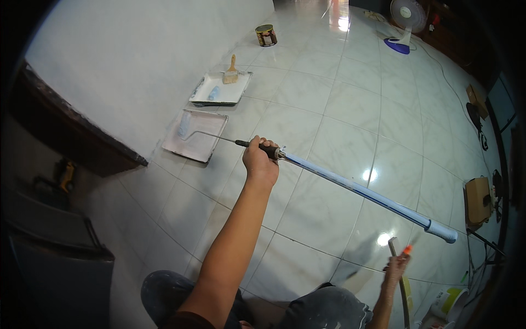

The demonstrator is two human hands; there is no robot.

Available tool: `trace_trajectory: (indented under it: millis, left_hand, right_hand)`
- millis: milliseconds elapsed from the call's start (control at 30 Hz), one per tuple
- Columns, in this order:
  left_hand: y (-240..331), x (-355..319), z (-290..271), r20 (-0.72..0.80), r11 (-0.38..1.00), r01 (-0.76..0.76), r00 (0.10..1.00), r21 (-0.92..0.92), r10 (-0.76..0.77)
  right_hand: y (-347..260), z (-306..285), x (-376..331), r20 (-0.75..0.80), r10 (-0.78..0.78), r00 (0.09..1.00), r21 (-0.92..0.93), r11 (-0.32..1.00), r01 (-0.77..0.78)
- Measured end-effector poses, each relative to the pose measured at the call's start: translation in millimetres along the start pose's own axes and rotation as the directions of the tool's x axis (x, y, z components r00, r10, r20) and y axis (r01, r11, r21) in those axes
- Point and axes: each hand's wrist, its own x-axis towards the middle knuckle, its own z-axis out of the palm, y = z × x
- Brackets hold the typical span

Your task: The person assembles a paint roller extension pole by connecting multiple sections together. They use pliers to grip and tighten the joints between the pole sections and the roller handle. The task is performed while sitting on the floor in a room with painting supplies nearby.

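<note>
My left hand (262, 159) is closed around the black grip of a paint roller, where it joins a long pale-blue extension pole (356, 189). The pole slants down to the right, its thick end unsupported by a hand. At the other end, the roller's fluffy sleeve (184, 125) rests in the nearer paint tray (205, 140), which is coated with pale paint. Low on the right, my right hand (395, 267) is closed on a small thing with an orange tip (407, 250), its kind unclear. Beside that hand runs a thin greyish strip (393, 247).
A second tray (234, 97) behind holds a paintbrush (232, 71) and a small roller sleeve (213, 92). Farther back stand a paint can (266, 35) and a fan (406, 19). A cardboard box (478, 203) and white-green bucket (450, 302) are right; a dark cabinet (60, 279) left.
</note>
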Motion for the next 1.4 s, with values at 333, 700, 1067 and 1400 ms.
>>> trace_trajectory:
  millis: [333,700,1067,1400]
  left_hand:
    - [20,-61,44,0.192,0.994,-0.062,0.98,0.085,0.045]
    - [38,-64,49,0.294,0.972,-0.175,0.948,0.155,0.123]
    - [17,-94,61,0.296,1.0,0.011,0.955,0.022,-0.017]
    - [32,-102,48,0.472,0.985,0.113,0.867,0.128,-0.16]
  right_hand:
    - [21,109,-75,0.38,-0.253,0.89,-0.532,0.727,0.433]
    - [-166,-133,-13,0.318,-0.353,0.88,0.362,0.903,0.231]
    - [-251,68,-118,0.671,-0.399,0.625,-0.386,0.532,0.754]
    - [-252,90,-158,0.837,-0.158,0.523,-0.176,0.828,0.532]
